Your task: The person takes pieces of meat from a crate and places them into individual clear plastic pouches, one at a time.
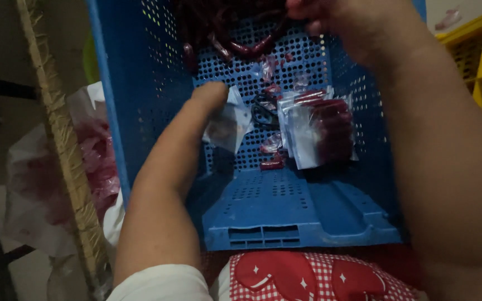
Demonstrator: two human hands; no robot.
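Scissors (pixel 263 110) left of bags (pixel 319 131) in crate (pixel 140 83)

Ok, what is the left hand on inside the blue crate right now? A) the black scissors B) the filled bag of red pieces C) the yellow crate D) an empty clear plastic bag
D: the left hand pinches an empty clear plastic bag against the blue crate, while the black scissors and the filled bag lie untouched to its right.

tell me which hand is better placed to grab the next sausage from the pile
Right. The right hand is already at the dark red sausage pile at the crate's far end, while the left hand is lower down on a clear bag.
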